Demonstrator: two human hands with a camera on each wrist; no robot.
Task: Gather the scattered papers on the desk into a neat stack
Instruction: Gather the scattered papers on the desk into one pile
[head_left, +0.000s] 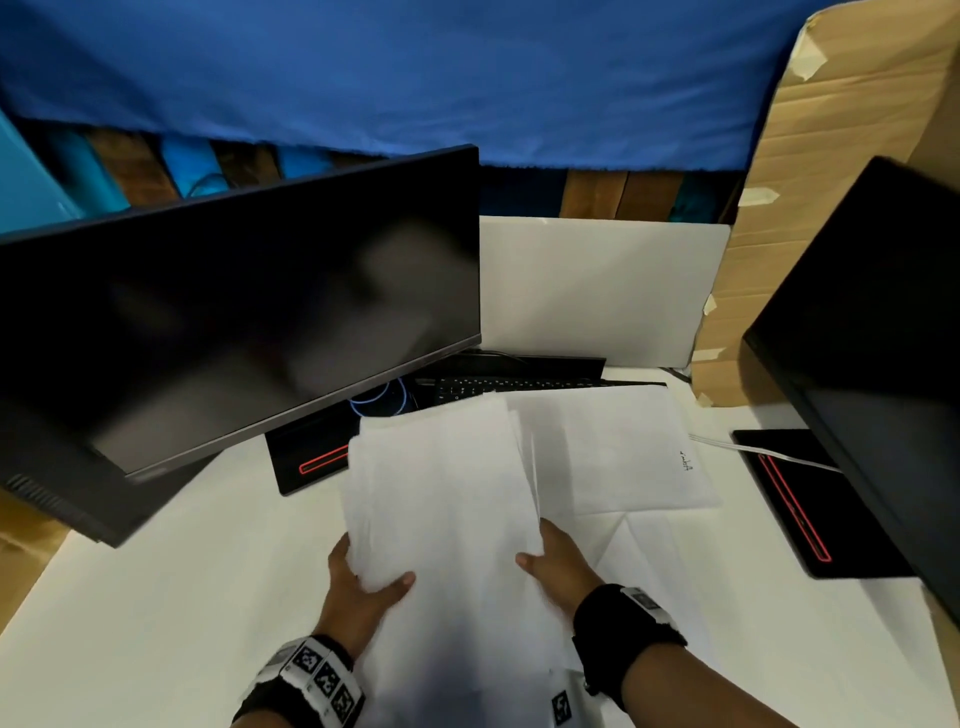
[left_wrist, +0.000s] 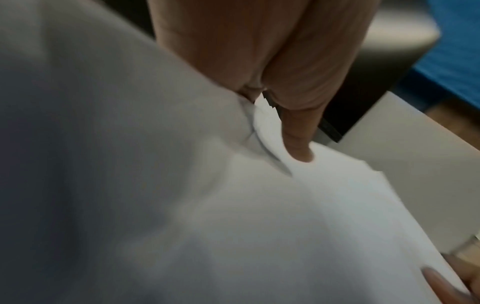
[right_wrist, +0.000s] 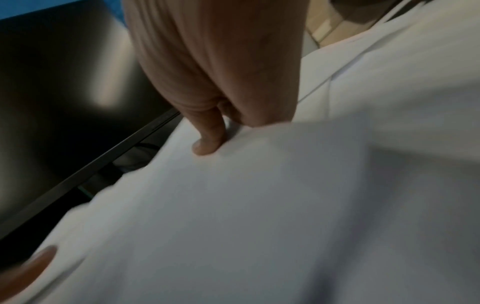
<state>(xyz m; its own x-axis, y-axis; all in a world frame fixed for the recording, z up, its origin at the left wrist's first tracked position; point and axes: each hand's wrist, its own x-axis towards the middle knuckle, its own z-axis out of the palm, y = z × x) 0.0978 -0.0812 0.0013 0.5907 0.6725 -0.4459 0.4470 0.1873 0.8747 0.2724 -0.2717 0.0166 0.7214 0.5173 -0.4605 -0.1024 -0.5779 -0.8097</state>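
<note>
In front of the dark tilted monitor (head_left: 234, 306), the left hand (head_left: 358, 587) grips the bundle of white paper sheets (head_left: 441, 493), thumb on top. The right hand (head_left: 556, 566) clasps its opposite edge, thumb likewise over the sheets.

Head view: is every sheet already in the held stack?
No: one sheet lies on the desk beside the stack both hands hold.

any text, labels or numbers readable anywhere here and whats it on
None can be read.
Handwritten mark on the loose sheet right of the held papers: too small and blurred.
Keyboard key legends: too small.
Wristband markers: square patterns, no words.
</note>
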